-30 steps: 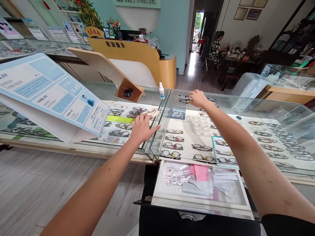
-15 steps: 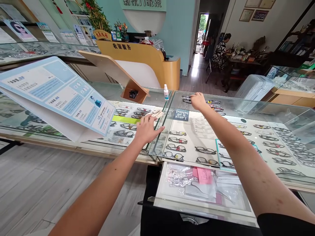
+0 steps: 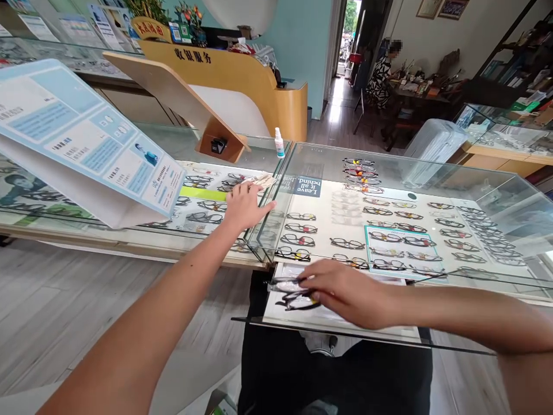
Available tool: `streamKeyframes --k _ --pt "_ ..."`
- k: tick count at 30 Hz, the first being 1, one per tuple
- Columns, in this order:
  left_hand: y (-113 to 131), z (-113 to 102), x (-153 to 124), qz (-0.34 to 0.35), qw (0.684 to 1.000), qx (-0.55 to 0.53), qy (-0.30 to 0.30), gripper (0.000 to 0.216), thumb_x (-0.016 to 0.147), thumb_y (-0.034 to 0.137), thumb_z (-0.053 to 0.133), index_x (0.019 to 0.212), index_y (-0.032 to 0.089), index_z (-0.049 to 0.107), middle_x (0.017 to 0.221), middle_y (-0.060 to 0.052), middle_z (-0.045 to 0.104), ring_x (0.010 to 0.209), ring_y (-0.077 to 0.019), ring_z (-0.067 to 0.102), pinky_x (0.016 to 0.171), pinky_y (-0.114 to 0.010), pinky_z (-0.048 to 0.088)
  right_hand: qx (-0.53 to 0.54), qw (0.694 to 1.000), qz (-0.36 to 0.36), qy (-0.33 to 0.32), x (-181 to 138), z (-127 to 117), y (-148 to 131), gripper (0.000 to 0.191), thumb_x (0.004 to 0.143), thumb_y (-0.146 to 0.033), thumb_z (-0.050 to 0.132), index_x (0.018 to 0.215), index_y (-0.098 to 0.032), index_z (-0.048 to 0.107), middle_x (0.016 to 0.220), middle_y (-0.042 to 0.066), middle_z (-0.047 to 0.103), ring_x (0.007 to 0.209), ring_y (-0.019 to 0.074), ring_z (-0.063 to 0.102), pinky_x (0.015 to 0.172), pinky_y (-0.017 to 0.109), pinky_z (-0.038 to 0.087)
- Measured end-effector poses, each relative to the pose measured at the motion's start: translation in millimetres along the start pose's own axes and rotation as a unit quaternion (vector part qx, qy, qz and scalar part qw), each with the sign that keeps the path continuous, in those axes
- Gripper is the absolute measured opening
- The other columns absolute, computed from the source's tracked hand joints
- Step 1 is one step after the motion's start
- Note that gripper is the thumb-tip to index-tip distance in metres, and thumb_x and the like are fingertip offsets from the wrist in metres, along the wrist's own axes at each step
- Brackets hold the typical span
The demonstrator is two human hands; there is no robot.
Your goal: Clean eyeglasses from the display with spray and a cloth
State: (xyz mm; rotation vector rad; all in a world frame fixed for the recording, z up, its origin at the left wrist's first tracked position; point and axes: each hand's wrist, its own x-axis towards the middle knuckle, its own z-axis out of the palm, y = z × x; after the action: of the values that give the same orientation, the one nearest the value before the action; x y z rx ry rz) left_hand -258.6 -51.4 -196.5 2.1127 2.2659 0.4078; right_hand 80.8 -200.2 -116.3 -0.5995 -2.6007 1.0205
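My right hand (image 3: pixel 345 291) is closed on two pairs of eyeglasses (image 3: pixel 298 301) with dark frames. They hang low at the front of the glass display case (image 3: pixel 305 199), over the pulled-out drawer (image 3: pixel 276 311). My left hand (image 3: pixel 244 207) lies on the glass top near the corner joint, fingers apart, beside a crumpled beige cloth (image 3: pixel 264 181). Its fingertips seem to reach the cloth's edge. Beyond the case's near edge, rows of eyeglasses (image 3: pixel 348 244) lie under the glass. A short column of eyeglasses (image 3: pixel 360 172) lies toward its back edge.
A white spray bottle (image 3: pixel 279 144) stands on the glass beyond my left hand. To the left are a wooden tilted mirror stand (image 3: pixel 216 138) and a large blue-and-white folded card (image 3: pixel 95 150). A person (image 3: pixel 380 75) sits at a far table. A cashier desk (image 3: pixel 233 75) stands behind.
My right hand has come back from the far side of the case to the front, bringing two pairs of eyeglasses over the drawer. My left hand stays by the cloth. The view has tilted down.
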Motion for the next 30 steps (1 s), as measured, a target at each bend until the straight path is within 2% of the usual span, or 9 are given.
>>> streamKeyframes --k 2,5,9,12,16,19,24,27,30 --pt "0.0 -0.3 0.2 0.001 1.000 -0.001 -0.002 0.076 0.100 0.070 0.053 0.154 0.019 0.060 0.171 -0.023 0.050 0.158 -0.0482 0.041 0.128 -0.064 0.035 0.006 0.999 0.047 0.024 -18.4 42.1 22.4 0.038 0.113 -0.025 0.055 0.141 -0.026 0.081 0.146 0.013 0.078 0.139 0.0268 0.072 0.117 0.045 0.061" --pt "-0.2 -0.4 0.1 0.003 1.000 -0.004 -0.002 0.078 0.099 0.072 0.051 0.155 0.018 0.059 0.168 -0.024 0.053 0.158 -0.0478 0.043 0.129 -0.063 0.034 -0.058 0.988 0.124 0.064 -20.4 89.3 76.4 0.040 0.111 -0.020 0.052 0.141 -0.018 0.080 0.148 0.015 0.078 0.142 0.0304 0.070 0.121 0.049 0.060" --pt "-1.3 0.6 -0.2 0.005 1.000 -0.008 0.006 0.077 0.100 0.071 0.051 0.155 0.018 0.059 0.171 -0.023 0.051 0.163 -0.0450 0.039 0.133 -0.062 0.030 -0.204 0.956 0.191 0.091 14.8 110.9 145.4 0.043 0.108 -0.011 0.054 0.144 -0.017 0.078 0.157 0.015 0.073 0.152 0.0323 0.063 0.129 0.053 0.053" --pt "-2.8 1.1 0.5 0.005 1.000 -0.016 -0.001 0.077 0.100 0.070 0.050 0.157 0.018 0.057 0.175 -0.023 0.047 0.165 -0.0436 0.037 0.134 -0.062 0.030 -0.239 0.941 0.212 0.114 52.5 103.4 183.9 0.048 0.108 -0.008 0.050 0.149 -0.013 0.074 0.166 0.019 0.065 0.160 0.0360 0.054 0.135 0.057 0.045" --pt "-5.2 0.3 1.5 0.000 1.000 -0.023 -0.014 0.077 0.100 0.071 0.054 0.158 0.020 0.056 0.177 -0.022 0.044 0.167 -0.0424 0.036 0.134 -0.063 0.030 -0.287 0.926 0.212 0.121 98.5 80.1 226.4 0.058 0.107 -0.004 0.042 0.160 -0.009 0.064 0.178 0.019 0.052 0.170 0.0359 0.040 0.143 0.056 0.028" --pt "-6.4 -0.9 1.4 0.001 0.999 -0.024 -0.023 0.078 0.101 0.073 0.054 0.159 0.020 0.055 0.179 -0.022 0.041 0.169 -0.0426 0.034 0.135 -0.065 0.029 -0.319 0.914 0.223 0.115 129.3 61.0 257.3 0.063 0.103 -0.002 0.045 0.163 -0.007 0.060 0.181 0.021 0.046 0.173 0.0380 0.034 0.144 0.058 0.021" --pt "-6.0 -2.5 0.5 -0.003 1.000 -0.017 -0.025 0.076 0.103 0.074 0.054 0.159 0.022 0.055 0.180 -0.021 0.041 0.169 -0.0422 0.034 0.134 -0.064 0.031 -0.354 0.898 0.249 0.079 177.5 39.6 301.7 0.057 0.097 -0.005 0.055 0.151 -0.008 0.073 0.168 0.023 0.061 0.167 0.0404 0.042 0.142 0.058 0.022" --pt "-5.5 -3.5 0.0 -0.009 0.999 -0.015 -0.027 0.074 0.103 0.072 0.056 0.157 0.023 0.056 0.180 -0.021 0.041 0.169 -0.0413 0.034 0.134 -0.064 0.032 -0.365 0.891 0.263 0.061 200.3 36.2 319.8 0.051 0.094 -0.006 0.059 0.140 -0.008 0.079 0.153 0.024 0.072 0.159 0.0414 0.050 0.142 0.059 0.020" --pt "-5.6 -3.9 -0.5 -0.008 1.000 -0.008 -0.027 0.073 0.103 0.071 0.055 0.158 0.023 0.056 0.180 -0.021 0.041 0.170 -0.0406 0.034 0.135 -0.065 0.032 -0.370 0.888 0.270 0.051 216.1 37.0 331.9 0.048 0.092 -0.008 0.065 0.137 -0.007 0.081 0.149 0.025 0.074 0.154 0.0422 0.053 0.142 0.061 0.017"
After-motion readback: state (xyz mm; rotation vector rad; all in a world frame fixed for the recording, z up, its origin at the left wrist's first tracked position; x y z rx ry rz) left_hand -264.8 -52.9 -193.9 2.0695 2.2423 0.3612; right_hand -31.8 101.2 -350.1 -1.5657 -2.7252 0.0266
